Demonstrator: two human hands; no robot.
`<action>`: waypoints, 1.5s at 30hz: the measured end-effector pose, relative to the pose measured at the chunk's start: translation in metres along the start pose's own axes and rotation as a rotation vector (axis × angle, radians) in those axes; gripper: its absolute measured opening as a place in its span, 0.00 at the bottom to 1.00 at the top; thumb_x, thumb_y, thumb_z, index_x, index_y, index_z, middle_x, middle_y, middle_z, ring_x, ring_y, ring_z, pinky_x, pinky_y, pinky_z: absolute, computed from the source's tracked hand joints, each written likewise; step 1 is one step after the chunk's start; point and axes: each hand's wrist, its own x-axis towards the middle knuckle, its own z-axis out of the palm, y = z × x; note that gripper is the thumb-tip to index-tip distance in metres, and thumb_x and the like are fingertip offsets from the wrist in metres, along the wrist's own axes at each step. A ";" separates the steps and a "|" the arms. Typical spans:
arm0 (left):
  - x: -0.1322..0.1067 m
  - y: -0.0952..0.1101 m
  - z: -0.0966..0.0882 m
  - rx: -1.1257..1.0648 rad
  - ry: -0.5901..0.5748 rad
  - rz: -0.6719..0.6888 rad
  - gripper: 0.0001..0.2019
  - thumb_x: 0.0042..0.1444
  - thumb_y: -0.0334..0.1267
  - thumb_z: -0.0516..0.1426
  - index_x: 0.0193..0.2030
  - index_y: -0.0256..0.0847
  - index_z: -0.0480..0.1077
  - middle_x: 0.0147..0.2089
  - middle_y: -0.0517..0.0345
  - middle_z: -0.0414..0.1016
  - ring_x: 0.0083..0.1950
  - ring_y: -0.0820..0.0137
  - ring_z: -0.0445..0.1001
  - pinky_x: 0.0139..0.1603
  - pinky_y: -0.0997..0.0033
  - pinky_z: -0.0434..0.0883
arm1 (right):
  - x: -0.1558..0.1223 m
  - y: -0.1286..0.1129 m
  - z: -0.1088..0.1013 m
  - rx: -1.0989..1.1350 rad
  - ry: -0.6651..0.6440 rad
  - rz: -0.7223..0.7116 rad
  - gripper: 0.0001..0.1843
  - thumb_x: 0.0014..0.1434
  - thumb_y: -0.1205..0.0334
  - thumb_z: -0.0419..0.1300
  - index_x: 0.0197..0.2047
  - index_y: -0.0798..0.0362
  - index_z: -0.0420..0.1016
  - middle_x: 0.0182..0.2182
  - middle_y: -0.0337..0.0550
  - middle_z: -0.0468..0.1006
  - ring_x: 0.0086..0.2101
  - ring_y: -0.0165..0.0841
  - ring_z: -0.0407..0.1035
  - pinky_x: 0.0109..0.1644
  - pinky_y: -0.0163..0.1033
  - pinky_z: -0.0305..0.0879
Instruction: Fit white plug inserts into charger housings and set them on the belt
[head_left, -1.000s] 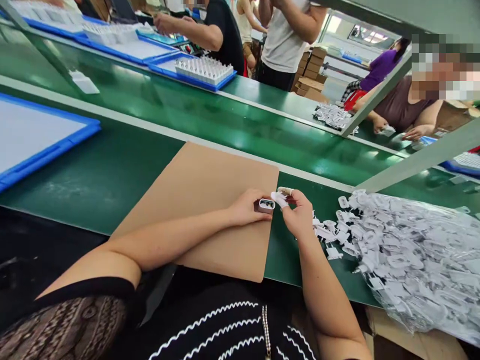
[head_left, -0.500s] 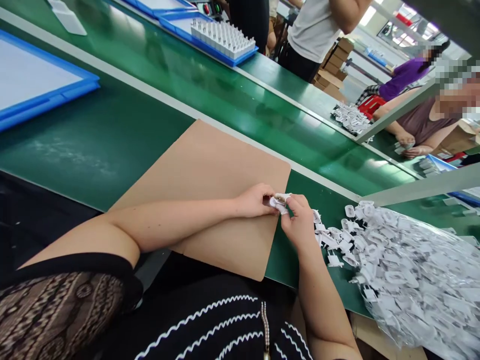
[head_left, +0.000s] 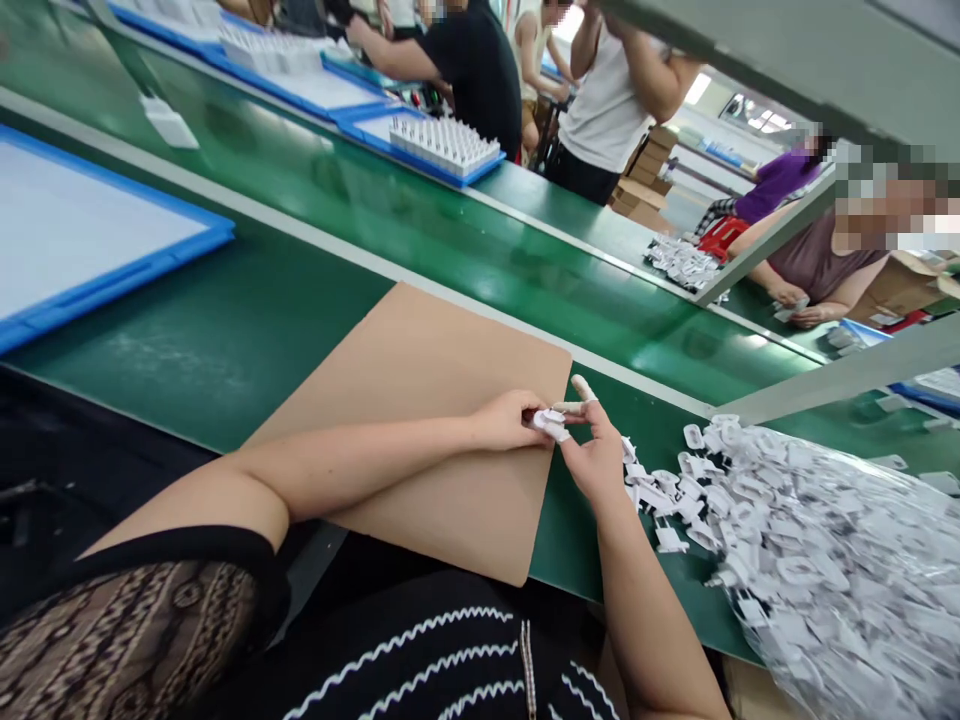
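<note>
A small white plastic part (head_left: 550,420) is held between my hands over the right edge of a brown cardboard sheet (head_left: 420,350). My left hand (head_left: 504,420) is closed around its left side, and those fingertips are partly hidden. My right hand (head_left: 598,462) pinches the part from the right with thumb and a finger, while another finger points up, apart from it. Pale covers sit on the right fingertips. Loose white plastic parts (head_left: 664,493) lie on the green table just right of my right hand, many with prongs like plug housings.
A clear plastic bag (head_left: 847,560) heaped with similar white parts takes up the right. A blue-edged tray (head_left: 217,235) lies at left. Beyond a pale rail (head_left: 315,238) runs a green belt. A grey metal post (head_left: 840,370) slants at right. Several people work across the line.
One right-hand finger has lifted off the part and now points up; the right hand has opened somewhat. The left hand keeps its grip. The camera view has tilted up slightly.
</note>
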 end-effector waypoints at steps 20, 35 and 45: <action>0.177 0.005 -0.097 0.511 0.685 -0.349 0.28 0.52 0.39 0.68 0.60 0.37 0.72 0.66 0.34 0.70 0.70 0.45 0.65 0.67 0.53 0.63 | 0.001 0.043 -0.050 -0.716 -0.143 0.306 0.21 0.56 0.81 0.50 0.44 0.53 0.77 0.44 0.54 0.77 0.45 0.47 0.73 0.42 0.46 0.67; 0.022 0.012 0.019 -0.647 0.000 -0.203 0.31 0.40 0.55 0.76 0.45 0.35 0.77 0.42 0.50 0.82 0.35 0.71 0.78 0.45 0.67 0.74 | -0.002 0.030 0.006 -0.155 0.203 -0.228 0.33 0.59 0.75 0.52 0.66 0.46 0.68 0.57 0.52 0.73 0.54 0.44 0.74 0.54 0.50 0.77; 0.011 0.023 0.013 -0.551 0.083 0.221 0.19 0.55 0.47 0.70 0.48 0.37 0.79 0.49 0.49 0.83 0.48 0.65 0.82 0.54 0.64 0.78 | 0.000 0.019 -0.006 -0.014 0.321 -0.255 0.24 0.62 0.68 0.61 0.61 0.47 0.72 0.49 0.47 0.80 0.49 0.39 0.77 0.56 0.49 0.76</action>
